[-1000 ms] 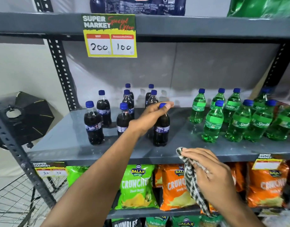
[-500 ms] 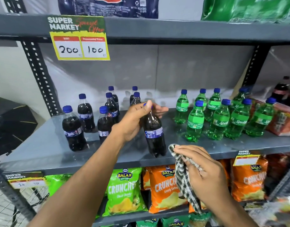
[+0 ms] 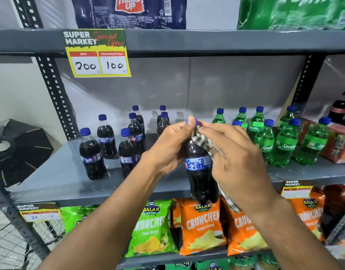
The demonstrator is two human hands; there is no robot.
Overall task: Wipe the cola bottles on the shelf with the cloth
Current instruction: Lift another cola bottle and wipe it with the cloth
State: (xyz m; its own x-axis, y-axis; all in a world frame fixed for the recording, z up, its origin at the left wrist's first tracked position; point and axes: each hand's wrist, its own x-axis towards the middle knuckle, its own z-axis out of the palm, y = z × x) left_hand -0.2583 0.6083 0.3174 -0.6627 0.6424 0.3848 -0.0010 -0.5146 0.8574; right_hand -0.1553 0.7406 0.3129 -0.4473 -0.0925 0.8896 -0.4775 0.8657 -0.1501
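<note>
A cola bottle (image 3: 200, 172) with a blue cap and blue label hangs in front of the grey shelf (image 3: 57, 184), lifted off it. My left hand (image 3: 168, 146) grips its neck and shoulder, thumb on the cap. My right hand (image 3: 234, 152) presses a black-and-white checked cloth (image 3: 201, 141) against the bottle's upper right side; the cloth's tail hangs down behind the bottle. Several more cola bottles (image 3: 92, 154) stand upright on the left half of the shelf.
Several green Sprite bottles (image 3: 284, 147) stand on the shelf's right half, beside a red carton (image 3: 341, 147). Crisp packets (image 3: 202, 225) fill the shelf below. A price card (image 3: 97, 53) hangs from the upper shelf. A black lamp shade (image 3: 21, 151) sits left of the rack.
My left hand has lifted the cola bottle off the shelf toward me. My right hand has come up from below the shelf edge and laid the cloth against the bottle.
</note>
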